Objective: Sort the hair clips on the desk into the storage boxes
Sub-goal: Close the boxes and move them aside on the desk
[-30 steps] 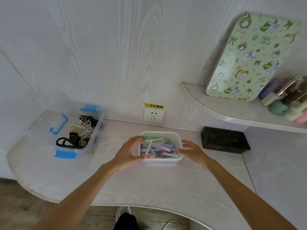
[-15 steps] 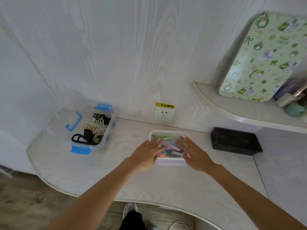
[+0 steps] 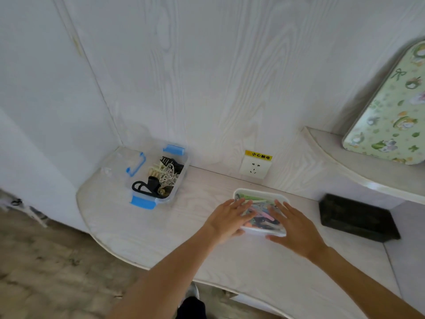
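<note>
Single head-worn view, wide-angle, looking forward and down from above the desk (image 3: 142,236) toward the wall. Near range: both forearms enter from 6 o'clock. Clear box (image 3: 158,174) sits at 10 o'clock, patterned board (image 3: 391,125) cut off at 2 o'clock.

left hand (image 3: 226,218), right hand (image 3: 293,223), flat on white box (image 3: 261,230)

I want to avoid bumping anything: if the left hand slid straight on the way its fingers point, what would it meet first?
The left hand already lies flat on the white box. Further on, probably the wall socket, though depth is unclear.
</note>
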